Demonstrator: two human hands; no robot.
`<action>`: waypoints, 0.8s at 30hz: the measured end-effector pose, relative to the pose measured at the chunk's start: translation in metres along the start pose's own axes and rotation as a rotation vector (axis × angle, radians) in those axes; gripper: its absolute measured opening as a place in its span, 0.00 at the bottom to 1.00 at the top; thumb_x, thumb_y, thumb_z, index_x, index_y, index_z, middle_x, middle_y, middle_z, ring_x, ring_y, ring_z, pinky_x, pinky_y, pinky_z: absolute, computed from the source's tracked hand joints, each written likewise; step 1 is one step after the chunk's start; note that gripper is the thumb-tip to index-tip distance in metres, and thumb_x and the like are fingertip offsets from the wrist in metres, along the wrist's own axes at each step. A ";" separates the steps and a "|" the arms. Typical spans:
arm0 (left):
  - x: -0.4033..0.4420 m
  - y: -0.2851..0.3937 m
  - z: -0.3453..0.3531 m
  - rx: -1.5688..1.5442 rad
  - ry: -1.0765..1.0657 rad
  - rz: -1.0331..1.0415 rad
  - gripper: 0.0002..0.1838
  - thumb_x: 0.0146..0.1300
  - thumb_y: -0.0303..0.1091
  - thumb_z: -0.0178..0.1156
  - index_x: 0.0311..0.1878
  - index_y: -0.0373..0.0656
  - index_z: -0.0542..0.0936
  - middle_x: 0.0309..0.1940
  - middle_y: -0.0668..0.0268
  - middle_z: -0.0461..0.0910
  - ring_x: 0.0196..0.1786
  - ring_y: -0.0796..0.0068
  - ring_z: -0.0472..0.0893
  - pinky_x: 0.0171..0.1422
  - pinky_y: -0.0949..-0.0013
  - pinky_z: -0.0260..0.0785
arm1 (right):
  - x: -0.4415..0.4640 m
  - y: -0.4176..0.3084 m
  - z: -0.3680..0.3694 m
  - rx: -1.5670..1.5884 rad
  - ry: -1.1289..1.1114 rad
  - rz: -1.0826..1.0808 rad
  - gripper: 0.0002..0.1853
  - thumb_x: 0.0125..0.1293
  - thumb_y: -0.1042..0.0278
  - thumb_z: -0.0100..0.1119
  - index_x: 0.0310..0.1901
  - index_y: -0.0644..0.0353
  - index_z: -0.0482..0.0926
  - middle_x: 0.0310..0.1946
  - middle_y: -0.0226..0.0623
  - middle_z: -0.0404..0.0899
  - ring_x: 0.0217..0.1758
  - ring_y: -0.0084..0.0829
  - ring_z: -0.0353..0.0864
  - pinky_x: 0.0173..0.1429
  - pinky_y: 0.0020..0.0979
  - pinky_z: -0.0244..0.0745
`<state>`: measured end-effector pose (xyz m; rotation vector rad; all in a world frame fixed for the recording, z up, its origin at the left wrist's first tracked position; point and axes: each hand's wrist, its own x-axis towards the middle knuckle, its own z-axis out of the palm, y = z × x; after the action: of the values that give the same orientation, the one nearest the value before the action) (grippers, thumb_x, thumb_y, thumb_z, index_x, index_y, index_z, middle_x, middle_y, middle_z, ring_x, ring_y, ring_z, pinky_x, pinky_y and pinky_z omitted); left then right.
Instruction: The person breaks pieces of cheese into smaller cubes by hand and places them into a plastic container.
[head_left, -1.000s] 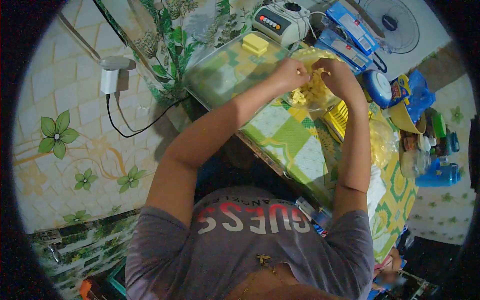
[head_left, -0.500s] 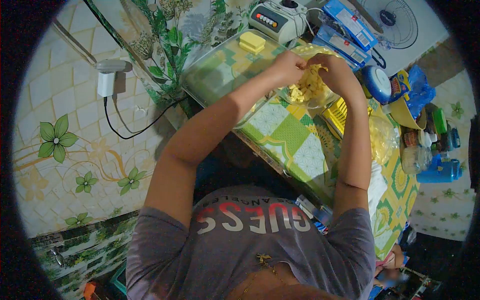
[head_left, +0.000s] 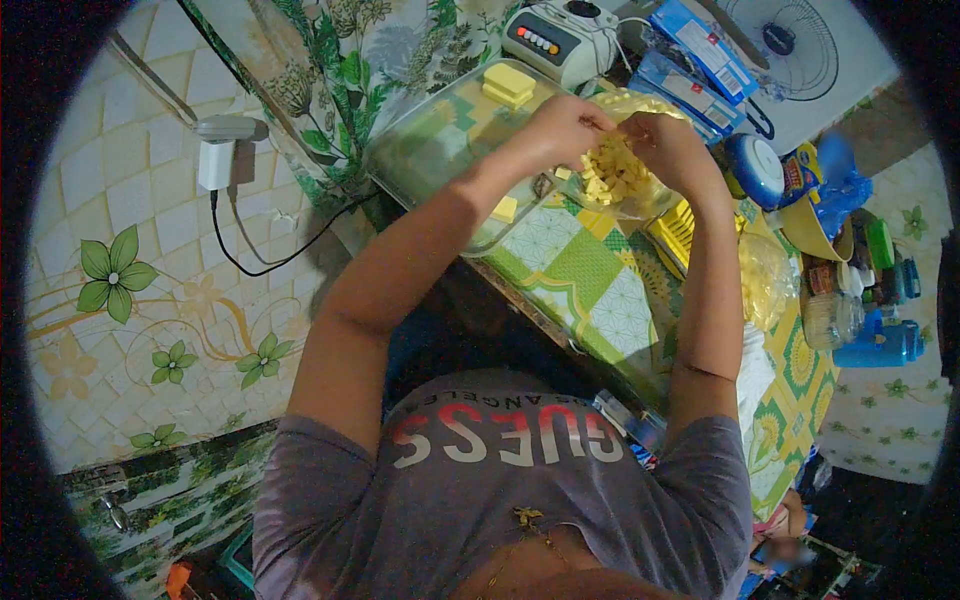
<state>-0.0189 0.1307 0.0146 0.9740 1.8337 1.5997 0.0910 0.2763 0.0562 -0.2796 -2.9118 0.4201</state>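
A clear plastic bag or bowl (head_left: pixel 650 205) full of small yellow cut pieces (head_left: pixel 615 175) stands on the table. At its near left rim my left hand (head_left: pixel 568 132) is closed, thumb and fingers pinched together. My right hand (head_left: pixel 665 150) curls over the top from the other side, fingertips bent down towards the pieces. The two hands' fingertips almost meet; what lies between them is too small to make out. Left of my hands is a clear rectangular tray (head_left: pixel 430 125) with a stack of yellow blocks (head_left: pixel 508 86) at its far end and another yellow block (head_left: pixel 504 209) near my left forearm.
Behind the tray sits a white appliance with coloured buttons (head_left: pixel 560 42). Blue packets (head_left: pixel 700 50) and a fan (head_left: pixel 785 40) are at the back. On the right are a yellow rack-like item (head_left: pixel 672 238), a yellow bowl (head_left: pixel 815 228), jars (head_left: pixel 832 318) and another plastic bag (head_left: pixel 765 280).
My left hand has moved slightly left and turned, uncovering more of the yellow pieces. My right hand's fingers have curled further inward. The yellow block by my left forearm shows more.
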 end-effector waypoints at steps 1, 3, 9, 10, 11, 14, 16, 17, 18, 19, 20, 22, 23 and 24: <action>0.000 -0.002 -0.003 -0.006 -0.006 0.011 0.13 0.55 0.27 0.58 0.43 0.35 0.81 0.35 0.62 0.82 0.31 0.75 0.80 0.33 0.69 0.74 | 0.000 -0.002 0.000 -0.007 -0.013 0.019 0.14 0.55 0.73 0.56 0.45 0.62 0.79 0.39 0.47 0.81 0.42 0.41 0.81 0.47 0.34 0.74; -0.004 -0.003 -0.013 0.047 -0.023 0.081 0.13 0.57 0.29 0.58 0.44 0.35 0.80 0.36 0.62 0.81 0.34 0.75 0.79 0.38 0.70 0.74 | 0.003 -0.004 0.004 -0.001 -0.093 -0.022 0.14 0.55 0.70 0.58 0.45 0.61 0.79 0.39 0.47 0.81 0.42 0.41 0.80 0.48 0.35 0.73; -0.024 -0.005 -0.044 -0.233 -0.026 0.111 0.17 0.62 0.35 0.59 0.48 0.32 0.77 0.41 0.61 0.80 0.43 0.75 0.79 0.53 0.72 0.71 | -0.003 -0.033 0.030 -0.013 0.103 -0.270 0.14 0.55 0.66 0.60 0.43 0.59 0.80 0.39 0.45 0.80 0.44 0.44 0.78 0.51 0.38 0.71; -0.025 -0.006 -0.045 -0.336 -0.028 0.068 0.17 0.62 0.36 0.59 0.48 0.31 0.77 0.41 0.61 0.80 0.44 0.75 0.78 0.54 0.72 0.71 | -0.005 -0.039 0.031 -0.013 0.147 -0.307 0.14 0.55 0.66 0.60 0.43 0.58 0.81 0.39 0.45 0.80 0.45 0.44 0.78 0.51 0.38 0.71; -0.025 -0.007 -0.045 -0.441 -0.030 0.024 0.18 0.62 0.36 0.58 0.49 0.31 0.76 0.42 0.61 0.80 0.45 0.75 0.78 0.55 0.72 0.70 | -0.008 -0.044 0.031 -0.034 0.126 -0.269 0.14 0.55 0.66 0.60 0.43 0.59 0.80 0.39 0.45 0.80 0.44 0.44 0.78 0.51 0.38 0.71; -0.029 -0.007 -0.037 -0.446 -0.060 0.046 0.18 0.63 0.37 0.57 0.50 0.32 0.76 0.44 0.64 0.79 0.48 0.75 0.77 0.55 0.71 0.70 | -0.009 -0.052 0.024 -0.091 0.017 -0.143 0.13 0.55 0.67 0.60 0.43 0.59 0.80 0.39 0.45 0.80 0.44 0.44 0.78 0.51 0.38 0.72; -0.034 -0.003 -0.036 -0.274 0.035 0.096 0.17 0.61 0.37 0.58 0.48 0.35 0.78 0.43 0.61 0.80 0.47 0.72 0.78 0.53 0.69 0.70 | -0.005 -0.053 0.021 -0.111 -0.118 -0.039 0.13 0.55 0.67 0.59 0.42 0.60 0.80 0.39 0.44 0.80 0.44 0.44 0.78 0.50 0.37 0.72; -0.035 -0.002 -0.036 -0.189 0.082 0.121 0.16 0.60 0.37 0.59 0.47 0.36 0.79 0.42 0.60 0.80 0.47 0.71 0.79 0.52 0.68 0.70 | -0.005 -0.052 0.022 -0.080 -0.126 -0.086 0.13 0.55 0.67 0.59 0.42 0.60 0.80 0.39 0.44 0.80 0.44 0.43 0.78 0.50 0.37 0.73; -0.034 -0.006 -0.040 0.090 0.166 0.206 0.16 0.58 0.38 0.60 0.44 0.37 0.79 0.41 0.58 0.80 0.46 0.68 0.79 0.51 0.67 0.71 | -0.006 -0.052 0.026 -0.049 -0.133 -0.132 0.12 0.55 0.68 0.58 0.42 0.60 0.80 0.39 0.44 0.80 0.44 0.43 0.78 0.49 0.37 0.73; -0.034 -0.014 -0.049 0.370 0.249 0.287 0.16 0.56 0.39 0.61 0.42 0.37 0.80 0.39 0.56 0.81 0.45 0.65 0.80 0.49 0.65 0.71 | -0.007 -0.053 0.028 -0.016 -0.141 -0.178 0.12 0.56 0.68 0.58 0.42 0.59 0.80 0.39 0.44 0.80 0.44 0.43 0.78 0.49 0.38 0.73; -0.036 -0.021 -0.059 0.652 0.331 0.364 0.15 0.55 0.40 0.62 0.40 0.38 0.81 0.38 0.54 0.81 0.44 0.62 0.80 0.48 0.63 0.71 | -0.009 -0.058 0.028 0.000 -0.141 -0.197 0.12 0.56 0.69 0.58 0.42 0.60 0.80 0.40 0.45 0.80 0.44 0.43 0.78 0.49 0.38 0.73; -0.045 -0.030 -0.082 0.893 0.287 0.254 0.17 0.51 0.44 0.62 0.36 0.39 0.81 0.34 0.50 0.80 0.41 0.55 0.80 0.45 0.59 0.71 | -0.013 -0.072 0.030 0.041 -0.142 -0.236 0.11 0.56 0.70 0.57 0.41 0.60 0.81 0.40 0.45 0.79 0.45 0.44 0.78 0.50 0.38 0.73; -0.050 -0.034 -0.091 1.013 0.261 0.193 0.18 0.49 0.45 0.63 0.34 0.39 0.81 0.32 0.48 0.80 0.40 0.52 0.80 0.44 0.57 0.72 | -0.012 -0.075 0.036 0.059 -0.152 -0.257 0.12 0.56 0.70 0.57 0.42 0.60 0.80 0.40 0.45 0.79 0.45 0.45 0.77 0.50 0.38 0.73; -0.055 -0.035 -0.096 1.066 0.247 0.109 0.19 0.49 0.47 0.62 0.33 0.38 0.80 0.32 0.48 0.80 0.38 0.51 0.80 0.43 0.56 0.72 | -0.012 -0.076 0.043 0.077 -0.162 -0.279 0.12 0.56 0.69 0.57 0.42 0.60 0.80 0.41 0.46 0.79 0.45 0.45 0.77 0.50 0.39 0.73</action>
<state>-0.0657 0.0271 -0.0074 1.3256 2.9223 0.7115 0.0820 0.1906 0.0360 0.1782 -3.0181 0.5284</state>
